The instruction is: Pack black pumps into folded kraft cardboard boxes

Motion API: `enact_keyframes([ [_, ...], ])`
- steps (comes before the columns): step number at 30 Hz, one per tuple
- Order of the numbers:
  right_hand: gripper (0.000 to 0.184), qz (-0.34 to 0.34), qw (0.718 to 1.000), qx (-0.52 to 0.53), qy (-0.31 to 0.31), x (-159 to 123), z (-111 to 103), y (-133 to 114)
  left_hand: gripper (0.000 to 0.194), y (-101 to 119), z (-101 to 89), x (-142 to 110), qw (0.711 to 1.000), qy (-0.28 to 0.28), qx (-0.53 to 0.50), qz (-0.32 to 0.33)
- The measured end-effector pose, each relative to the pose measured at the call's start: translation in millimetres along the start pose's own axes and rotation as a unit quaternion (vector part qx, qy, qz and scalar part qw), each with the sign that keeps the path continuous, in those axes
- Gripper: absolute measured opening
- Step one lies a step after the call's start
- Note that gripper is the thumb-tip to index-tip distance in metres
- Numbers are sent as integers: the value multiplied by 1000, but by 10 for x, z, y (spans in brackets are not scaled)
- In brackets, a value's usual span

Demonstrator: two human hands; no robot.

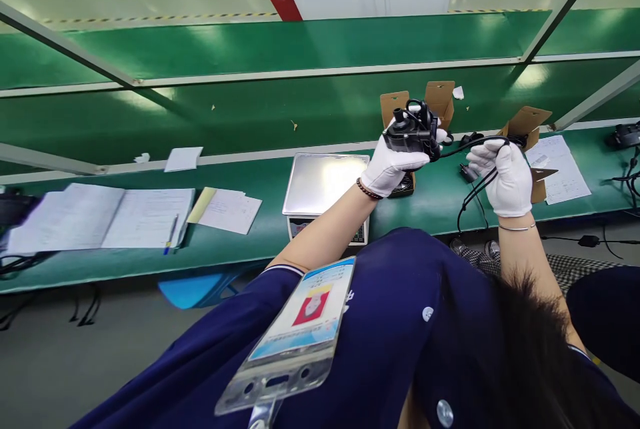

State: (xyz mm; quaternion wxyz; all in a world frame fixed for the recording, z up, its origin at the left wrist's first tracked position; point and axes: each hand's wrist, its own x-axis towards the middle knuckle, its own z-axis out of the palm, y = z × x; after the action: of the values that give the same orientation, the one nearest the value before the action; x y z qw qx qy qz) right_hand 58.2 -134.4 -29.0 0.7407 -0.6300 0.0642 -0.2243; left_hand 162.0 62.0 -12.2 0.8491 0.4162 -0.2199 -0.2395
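My left hand (393, 165), in a white glove, is closed around a black device (413, 132) with a round knob-like part and a cable bundle on it. It is held up above the bench, just right of the digital scale (325, 185). In my gloved right hand (505, 172) is the black cable (470, 147) that runs across from the device, its loose loops hanging below my fingers. Behind the device stands an open cardboard box (440, 101), partly hidden by my left hand. Another open cardboard box (527, 123) is just behind my right hand.
An open notebook (147, 215) with a pen (171, 234) lies on the green bench at left, near loose papers (227, 209). A written sheet (560, 165) and black cabled items (627, 139) are at right. Metal posts (570, 2) rise beyond. A blue stool (197, 290) stands below.
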Motion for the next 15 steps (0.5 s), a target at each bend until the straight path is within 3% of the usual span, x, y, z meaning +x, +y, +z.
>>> enact_keyframes([
  [4, 37, -68, 998, 19, 1, 51, 276, -74, 86, -131, 5, -64, 999, -37, 9, -29],
  [7, 39, -95, 995, 15, 6, 16, 557, -84, 87, -246, 11, -107, 993, -87, 76, 6],
  [11, 50, -79, 996, -45, 20, -74, 793, -51, 92, -340, 16, -150, 986, -106, 116, 54],
  [15, 69, -39, 994, -101, -7, -126, 818, -39, 88, -354, 35, -217, 987, -108, 97, 65],
])
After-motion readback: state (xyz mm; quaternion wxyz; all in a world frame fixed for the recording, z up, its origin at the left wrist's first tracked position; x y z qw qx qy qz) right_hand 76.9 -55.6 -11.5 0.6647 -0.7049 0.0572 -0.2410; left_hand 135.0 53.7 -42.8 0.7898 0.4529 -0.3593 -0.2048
